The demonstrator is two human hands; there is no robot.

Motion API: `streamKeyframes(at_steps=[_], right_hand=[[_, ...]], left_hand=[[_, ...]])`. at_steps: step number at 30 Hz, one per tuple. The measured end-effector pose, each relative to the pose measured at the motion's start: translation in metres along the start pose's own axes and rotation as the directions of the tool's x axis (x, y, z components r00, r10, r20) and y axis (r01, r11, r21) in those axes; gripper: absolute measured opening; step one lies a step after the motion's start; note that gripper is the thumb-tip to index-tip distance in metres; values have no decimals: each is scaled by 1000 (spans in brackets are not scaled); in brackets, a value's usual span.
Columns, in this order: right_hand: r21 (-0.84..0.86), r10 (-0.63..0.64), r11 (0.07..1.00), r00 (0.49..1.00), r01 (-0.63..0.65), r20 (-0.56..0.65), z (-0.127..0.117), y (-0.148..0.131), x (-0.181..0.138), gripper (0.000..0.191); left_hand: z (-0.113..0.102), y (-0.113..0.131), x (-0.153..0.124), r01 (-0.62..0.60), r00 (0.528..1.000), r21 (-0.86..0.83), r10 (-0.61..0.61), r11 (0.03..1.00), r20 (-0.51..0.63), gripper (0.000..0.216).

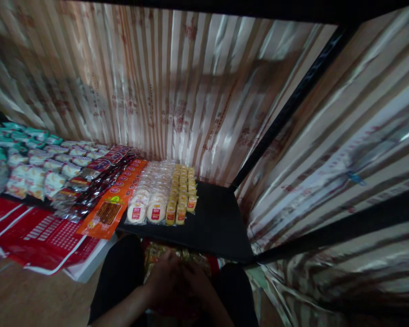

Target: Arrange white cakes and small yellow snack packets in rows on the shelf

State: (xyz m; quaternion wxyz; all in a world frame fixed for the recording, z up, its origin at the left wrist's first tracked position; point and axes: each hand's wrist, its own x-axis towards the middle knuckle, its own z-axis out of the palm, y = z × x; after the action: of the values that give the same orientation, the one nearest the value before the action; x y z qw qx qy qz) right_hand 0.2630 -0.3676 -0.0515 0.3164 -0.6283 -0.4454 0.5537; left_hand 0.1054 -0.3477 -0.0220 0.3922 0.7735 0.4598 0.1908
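Note:
Low between my knees, my left hand [165, 272] and my right hand [195, 278] are close together over a red bag [214, 264] of small gold-wrapped snacks [153, 255]. Both hands touch or nearly touch the packets; dim light and blur hide their fingers. Beyond them, on a black shelf [218, 222], similar yellow-wrapped snacks [180, 213] stand in short rows. Beside these, to the left, are rows of round pale biscuits in clear wrappers [157, 210].
Left along the shelf lie an orange snack packet [109, 211], dark shiny packets [95, 181], white packets [56, 181] and green-topped packets [18, 136]. A red printed bag [51, 236] hangs in front. A black post [286, 113] and striped curtain [177, 81] border the shelf.

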Motion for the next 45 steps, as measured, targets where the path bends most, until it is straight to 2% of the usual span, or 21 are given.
streamKeyframes(at_steps=[3,7,13,21,24,27,29,32,35,39,45], right_hand=[[134,-20,991,1000,21,-6,-8,-21,-12,35],[354,-20,935,1000,21,-8,-22,-54,-27,43],[433,-28,898,992,78,-122,-44,-65,-30,42],[586,3,798,972,141,-237,-59,-67,-29,41],[646,8,742,960,181,-279,-68,-73,-27,44],[692,-21,688,959,218,-282,-78,-81,-25,46],[697,-63,673,958,249,-281,-84,-86,-23,44],[654,-93,700,945,286,-315,-91,-91,-14,43],[583,-93,748,921,315,-379,-95,-91,1,43],[520,-89,796,909,310,-406,-100,-92,22,38],[473,-90,823,894,315,-439,-108,-99,44,38]], left_hand=[[-9,11,6,-107,992,-134,96,985,-81,57],[-22,26,20,-131,981,-237,90,963,-173,60],[-24,41,39,-123,971,-414,24,902,-237,50],[-11,59,69,-7,979,-652,-126,758,-158,47],[-8,70,81,55,966,-772,-228,634,-119,43],[-4,81,87,129,954,-854,-298,504,-32,40],[-2,89,89,151,949,-888,-316,434,7,38],[4,98,93,138,949,-926,-316,352,22,38],[11,105,101,138,940,-945,-340,297,30,39],[18,109,117,129,928,-962,-372,241,31,39],[21,111,139,114,914,-986,-402,125,55,40]])
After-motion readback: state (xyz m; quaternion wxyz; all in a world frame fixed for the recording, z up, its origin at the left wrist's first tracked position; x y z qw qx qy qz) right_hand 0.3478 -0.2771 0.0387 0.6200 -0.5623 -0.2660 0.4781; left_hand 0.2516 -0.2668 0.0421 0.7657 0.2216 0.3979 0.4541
